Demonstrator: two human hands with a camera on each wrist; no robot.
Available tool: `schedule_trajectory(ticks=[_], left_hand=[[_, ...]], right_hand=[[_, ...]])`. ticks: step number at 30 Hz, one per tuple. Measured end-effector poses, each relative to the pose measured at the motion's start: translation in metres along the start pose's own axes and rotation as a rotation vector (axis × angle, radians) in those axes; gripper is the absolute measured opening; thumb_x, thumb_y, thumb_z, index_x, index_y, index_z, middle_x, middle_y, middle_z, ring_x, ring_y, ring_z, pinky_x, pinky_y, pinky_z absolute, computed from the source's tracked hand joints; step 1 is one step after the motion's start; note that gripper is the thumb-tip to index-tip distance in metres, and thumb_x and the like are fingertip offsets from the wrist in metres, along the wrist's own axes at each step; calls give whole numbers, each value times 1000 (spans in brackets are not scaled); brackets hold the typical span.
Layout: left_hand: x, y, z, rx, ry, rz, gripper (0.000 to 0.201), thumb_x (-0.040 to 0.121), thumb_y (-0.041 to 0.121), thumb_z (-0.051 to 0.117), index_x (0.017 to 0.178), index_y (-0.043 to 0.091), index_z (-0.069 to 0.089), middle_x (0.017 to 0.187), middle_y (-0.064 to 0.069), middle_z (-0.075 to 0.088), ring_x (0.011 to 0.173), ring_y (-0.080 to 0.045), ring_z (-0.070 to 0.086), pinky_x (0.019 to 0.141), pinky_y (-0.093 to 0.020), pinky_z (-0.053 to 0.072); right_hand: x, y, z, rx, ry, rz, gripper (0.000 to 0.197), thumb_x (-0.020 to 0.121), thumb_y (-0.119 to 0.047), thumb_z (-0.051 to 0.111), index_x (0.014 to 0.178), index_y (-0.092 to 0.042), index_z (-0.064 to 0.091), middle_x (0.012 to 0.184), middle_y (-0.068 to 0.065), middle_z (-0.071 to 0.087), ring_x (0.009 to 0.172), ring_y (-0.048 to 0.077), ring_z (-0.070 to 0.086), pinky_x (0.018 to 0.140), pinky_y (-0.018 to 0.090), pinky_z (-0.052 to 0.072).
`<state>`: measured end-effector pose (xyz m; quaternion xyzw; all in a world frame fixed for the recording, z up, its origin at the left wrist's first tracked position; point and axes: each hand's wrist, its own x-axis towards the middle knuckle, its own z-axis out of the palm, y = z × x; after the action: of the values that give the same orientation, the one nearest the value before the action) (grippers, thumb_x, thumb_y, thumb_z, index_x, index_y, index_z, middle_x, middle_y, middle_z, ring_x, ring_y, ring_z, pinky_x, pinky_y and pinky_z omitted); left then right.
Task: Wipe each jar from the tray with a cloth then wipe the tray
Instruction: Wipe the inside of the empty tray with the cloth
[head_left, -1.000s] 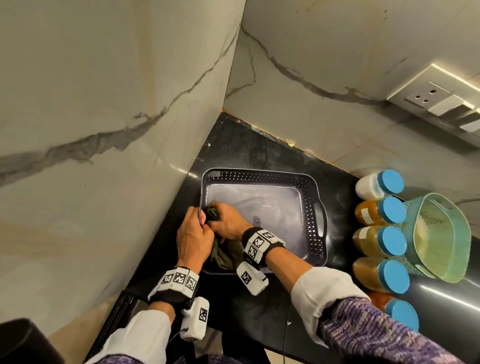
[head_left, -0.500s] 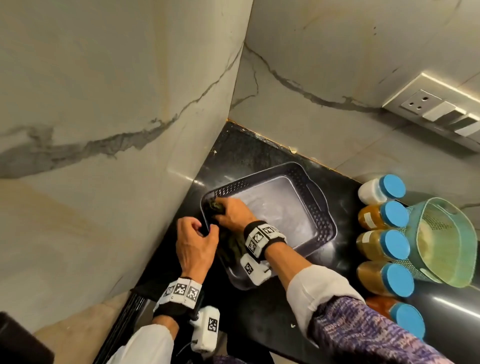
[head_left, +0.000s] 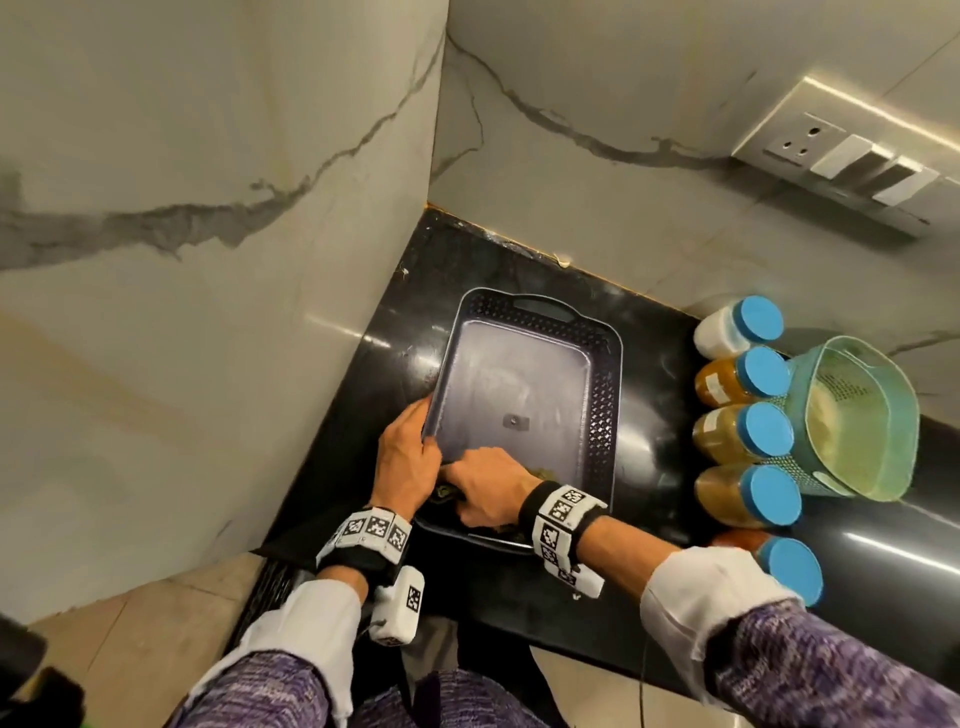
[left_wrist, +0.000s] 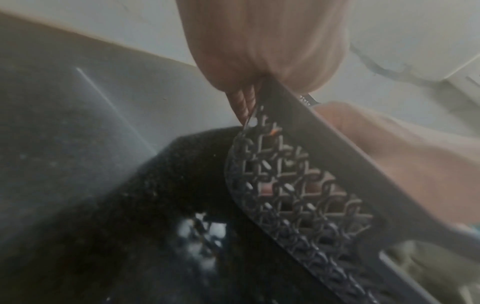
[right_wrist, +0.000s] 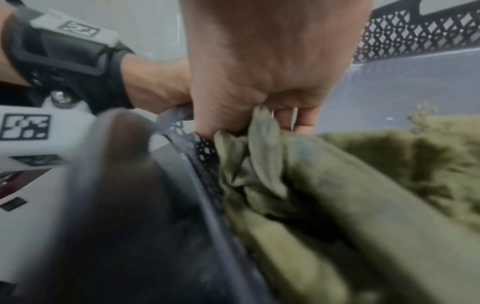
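From the head view, the dark perforated tray is lying with its long axis running away from the person, its unwiped floor stretching ahead of the right hand, which is bunching the olive cloth into the near corner. In the left wrist view, the left hand is pinching the tray's latticed side wall, fingers pressed together. In the right wrist view, the right hand's curled fingers are gripping the cloth, pressed against the wall beside them.

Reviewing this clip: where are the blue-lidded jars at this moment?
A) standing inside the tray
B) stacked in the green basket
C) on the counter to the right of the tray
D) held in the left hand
C: the blue-lidded jars lie in a row on the black counter right of the tray, which holds only the cloth gripped by the right hand.
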<state>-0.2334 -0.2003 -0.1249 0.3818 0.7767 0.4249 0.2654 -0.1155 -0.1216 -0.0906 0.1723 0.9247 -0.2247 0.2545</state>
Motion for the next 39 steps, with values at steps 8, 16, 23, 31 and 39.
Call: schedule_trajectory(ticks=[8,16,23,31,39], left_hand=[[4,-12,2,-34,-9,17,75,72,-24,50,140,3,65,127,-18,73,114,-32,71,103,-3,38],[2,-17,7,-68,1,-6,78,75,-23,48,144,8,62,132,-11,72,120,-22,69,110,-19,48],[2,-14,17,-60,55,-49,68,71,-20,47,130,5,69,114,-10,74,103,-28,69,95,-41,57],[-1,-10,21,-92,30,-153,80,75,-18,52,149,10,56,137,-14,66,127,-28,61,114,-39,48],[-8,-13,21,-15,52,-50,77,73,-22,55,146,3,58,131,-21,67,119,-39,64,109,-47,50]], right_hand=[[30,36,-19,281,215,190,58,68,-13,64,126,-22,69,95,18,77,89,43,71,74,44,60],[101,96,-64,555,586,574,42,78,-19,69,119,-21,74,109,15,78,107,39,71,89,42,59],[94,93,-50,587,497,525,31,87,-21,71,118,-18,73,111,16,78,106,37,71,92,43,58],[6,19,-2,339,44,258,32,75,-14,64,107,-17,69,101,17,76,92,42,70,76,46,59],[44,47,-48,250,141,303,50,75,-10,70,123,-25,73,111,10,78,104,34,71,86,38,58]])
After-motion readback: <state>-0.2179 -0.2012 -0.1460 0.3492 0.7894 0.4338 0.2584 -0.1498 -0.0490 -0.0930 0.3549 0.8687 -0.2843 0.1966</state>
